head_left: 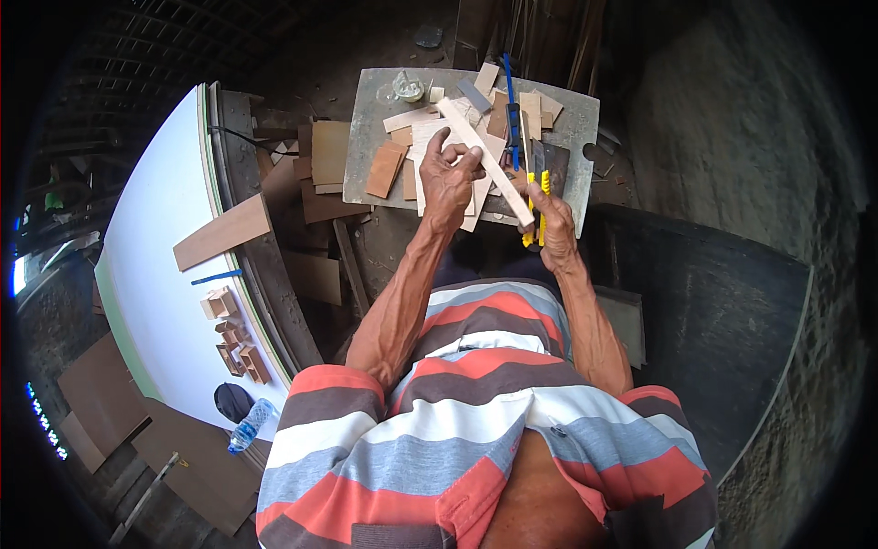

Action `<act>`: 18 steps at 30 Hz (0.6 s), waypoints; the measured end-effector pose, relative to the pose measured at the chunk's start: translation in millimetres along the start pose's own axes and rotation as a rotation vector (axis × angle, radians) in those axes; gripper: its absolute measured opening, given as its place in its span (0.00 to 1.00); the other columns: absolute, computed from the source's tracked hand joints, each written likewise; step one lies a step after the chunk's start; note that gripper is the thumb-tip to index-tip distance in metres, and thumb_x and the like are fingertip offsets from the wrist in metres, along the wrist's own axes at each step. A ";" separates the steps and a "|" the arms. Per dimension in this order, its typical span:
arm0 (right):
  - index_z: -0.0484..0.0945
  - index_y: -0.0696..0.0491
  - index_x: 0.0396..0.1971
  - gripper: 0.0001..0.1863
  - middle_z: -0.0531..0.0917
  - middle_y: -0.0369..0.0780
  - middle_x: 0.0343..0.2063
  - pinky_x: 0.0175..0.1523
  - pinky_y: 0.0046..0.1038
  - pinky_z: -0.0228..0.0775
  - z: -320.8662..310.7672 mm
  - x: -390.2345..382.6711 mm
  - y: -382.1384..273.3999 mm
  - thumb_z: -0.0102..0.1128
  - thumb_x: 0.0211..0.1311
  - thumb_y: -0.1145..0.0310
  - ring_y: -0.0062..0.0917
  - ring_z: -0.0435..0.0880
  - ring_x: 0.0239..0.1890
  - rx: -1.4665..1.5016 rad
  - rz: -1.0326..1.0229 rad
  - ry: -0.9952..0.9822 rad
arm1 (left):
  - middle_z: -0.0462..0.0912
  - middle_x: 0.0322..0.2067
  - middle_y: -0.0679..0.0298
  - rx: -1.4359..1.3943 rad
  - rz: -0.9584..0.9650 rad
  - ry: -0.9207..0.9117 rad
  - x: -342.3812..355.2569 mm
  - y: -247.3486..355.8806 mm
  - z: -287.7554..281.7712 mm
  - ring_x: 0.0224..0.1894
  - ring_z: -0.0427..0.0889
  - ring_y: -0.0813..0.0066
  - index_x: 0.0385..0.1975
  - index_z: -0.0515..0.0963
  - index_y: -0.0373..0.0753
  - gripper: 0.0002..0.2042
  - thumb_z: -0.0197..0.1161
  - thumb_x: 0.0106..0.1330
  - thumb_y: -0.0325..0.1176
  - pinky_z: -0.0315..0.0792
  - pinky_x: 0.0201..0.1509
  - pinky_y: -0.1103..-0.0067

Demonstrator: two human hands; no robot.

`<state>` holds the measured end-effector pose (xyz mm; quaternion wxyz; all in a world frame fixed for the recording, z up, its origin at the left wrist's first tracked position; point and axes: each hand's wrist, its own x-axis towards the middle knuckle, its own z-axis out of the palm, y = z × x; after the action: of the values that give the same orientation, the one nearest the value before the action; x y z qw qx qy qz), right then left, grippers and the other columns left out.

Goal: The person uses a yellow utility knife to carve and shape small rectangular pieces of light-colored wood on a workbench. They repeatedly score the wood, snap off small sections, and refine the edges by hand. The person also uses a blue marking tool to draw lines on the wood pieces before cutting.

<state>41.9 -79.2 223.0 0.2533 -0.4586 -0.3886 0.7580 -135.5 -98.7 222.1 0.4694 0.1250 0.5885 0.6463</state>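
My left hand is closed on a pale narrow wooden strip, pinching it near its middle. The strip slants down toward my right hand, which grips a yellow and black utility knife. The knife's blade end points away from me, close beside the strip's lower end. Under both hands stands a small worn worktable, with thin wooden pieces strewn over its middle. A long blue tool with a black part lies among them, beyond the knife.
A clear container with whitish contents sits at the table's far left. Left of me, a white-topped table carries a brown board, small wooden box shapes and a plastic bottle. A dark panel is at right.
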 end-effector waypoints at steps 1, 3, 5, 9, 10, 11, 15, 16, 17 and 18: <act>0.81 0.56 0.39 0.19 0.82 0.35 0.25 0.28 0.16 0.64 4.6 -6.3 -3.4 0.58 0.70 0.53 0.12 0.72 0.21 0.182 0.007 -0.019 | 0.81 0.32 0.67 -0.011 0.006 0.009 2.5 -3.0 -3.6 0.30 0.81 0.80 0.64 0.59 0.26 0.30 0.65 0.64 0.24 0.80 0.36 0.81; 0.81 0.56 0.40 0.14 0.83 0.36 0.25 0.28 0.16 0.64 1.7 -7.1 2.5 0.61 0.68 0.59 0.12 0.73 0.22 0.078 -0.044 0.035 | 0.82 0.34 0.65 -0.031 0.020 0.016 6.5 -5.7 -6.8 0.32 0.82 0.79 0.60 0.64 0.28 0.26 0.65 0.64 0.24 0.81 0.38 0.79; 0.82 0.56 0.39 0.08 0.84 0.36 0.25 0.28 0.15 0.64 -1.5 -4.5 3.2 0.65 0.64 0.68 0.11 0.74 0.23 0.078 -0.076 0.083 | 0.82 0.34 0.65 -0.068 -0.006 -0.015 5.1 -5.4 -6.3 0.33 0.83 0.79 0.55 0.68 0.30 0.20 0.64 0.66 0.26 0.81 0.38 0.80; 0.82 0.56 0.39 0.09 0.84 0.37 0.26 0.29 0.14 0.64 -1.4 0.2 -4.6 0.65 0.64 0.67 0.11 0.74 0.23 0.130 -0.084 0.119 | 0.81 0.33 0.63 -0.052 -0.005 -0.023 -2.2 2.4 3.7 0.32 0.83 0.77 0.49 0.72 0.30 0.12 0.59 0.69 0.27 0.80 0.34 0.81; 0.82 0.56 0.39 0.09 0.84 0.36 0.26 0.29 0.14 0.65 4.1 0.1 -6.4 0.65 0.64 0.67 0.11 0.74 0.23 0.110 -0.098 0.121 | 0.81 0.33 0.63 -0.023 -0.007 -0.058 -4.6 1.5 6.2 0.32 0.83 0.77 0.47 0.73 0.30 0.10 0.58 0.70 0.28 0.80 0.34 0.81; 0.82 0.56 0.39 0.09 0.84 0.36 0.26 0.29 0.14 0.65 12.0 0.0 -8.7 0.65 0.64 0.67 0.11 0.74 0.23 0.088 -0.112 0.122 | 0.81 0.33 0.62 0.005 -0.007 -0.093 -7.3 0.1 9.0 0.32 0.83 0.76 0.46 0.73 0.31 0.09 0.57 0.71 0.29 0.80 0.34 0.81; 0.82 0.56 0.34 0.16 0.81 0.34 0.21 0.26 0.19 0.64 26.7 -8.4 -11.7 0.59 0.69 0.57 0.12 0.72 0.21 -0.200 -0.157 0.039 | 0.79 0.28 0.65 -0.099 -0.053 -0.057 -0.3 -14.8 7.6 0.24 0.77 0.78 0.43 0.74 0.35 0.10 0.51 0.75 0.34 0.75 0.29 0.81; 0.81 0.57 0.31 0.19 0.80 0.33 0.19 0.25 0.21 0.63 26.2 -9.8 -12.8 0.58 0.70 0.53 0.13 0.71 0.20 -0.273 -0.166 0.001 | 0.78 0.27 0.66 -0.145 -0.075 -0.020 4.5 -19.9 2.8 0.23 0.75 0.78 0.43 0.74 0.35 0.10 0.49 0.75 0.35 0.73 0.28 0.81; 0.80 0.57 0.29 0.26 0.75 0.35 0.15 0.25 0.27 0.62 20.9 -8.5 -7.8 0.52 0.71 0.47 0.19 0.70 0.18 -0.337 -0.216 -0.006 | 0.74 0.24 0.68 -0.181 -0.118 0.015 0.2 -8.1 11.9 0.21 0.70 0.79 0.43 0.74 0.35 0.11 0.47 0.75 0.35 0.67 0.25 0.82; 0.79 0.56 0.29 0.26 0.74 0.36 0.15 0.25 0.28 0.62 15.7 -8.5 -4.6 0.52 0.71 0.46 0.21 0.69 0.18 -0.445 -0.257 -0.004 | 0.73 0.23 0.68 -0.197 -0.149 0.008 2.0 -7.4 9.6 0.21 0.70 0.79 0.43 0.74 0.36 0.11 0.47 0.75 0.34 0.66 0.25 0.82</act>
<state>31.9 -88.4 235.4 0.2395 -0.4487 -0.6014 0.6162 -126.3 -92.0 217.4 0.5239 0.0318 0.5317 0.6647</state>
